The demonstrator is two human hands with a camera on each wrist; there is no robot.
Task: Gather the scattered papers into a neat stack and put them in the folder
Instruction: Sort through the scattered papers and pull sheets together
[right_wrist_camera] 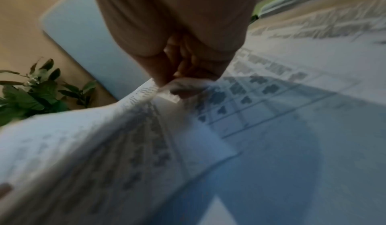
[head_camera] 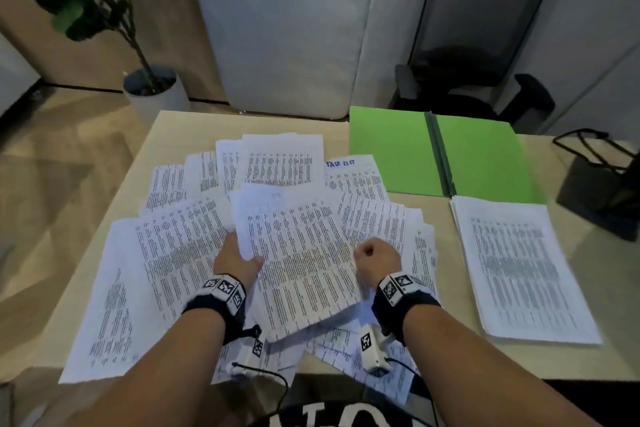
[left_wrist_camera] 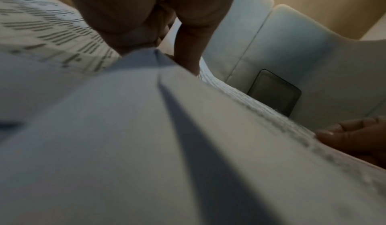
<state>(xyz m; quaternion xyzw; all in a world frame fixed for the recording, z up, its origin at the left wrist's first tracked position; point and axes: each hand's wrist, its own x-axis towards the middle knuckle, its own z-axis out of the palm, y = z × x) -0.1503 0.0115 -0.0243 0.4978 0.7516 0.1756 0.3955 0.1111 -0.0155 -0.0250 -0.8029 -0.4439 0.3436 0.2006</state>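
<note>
- Left hand (head_camera: 235,258) at lower centre of the head view, thumb on top and fingers under, gripping the left edge of a lifted bundle of sheets (head_camera: 301,267).
- Right hand (head_camera: 375,258) just right of it, fingers curled, pinching the right edge of the same bundle; pinch also visible in the right wrist view (right_wrist_camera: 177,73).
- Bundle tilted, raised above the loose papers (head_camera: 180,236) spread overlapping across the middle of the tabletop (head_camera: 588,360).
- Green folder (head_camera: 440,152) lying open and flat at upper right of the tabletop, one sheet's corner touching its near left edge.
- Neat stack (head_camera: 519,270) at right, just below the folder, apart from the spread.
- Potted plant (head_camera: 149,87) at upper left beyond the tabletop; dark chair (head_camera: 478,28) at upper right.
- Black holder (head_camera: 602,191) at the far right edge.
</note>
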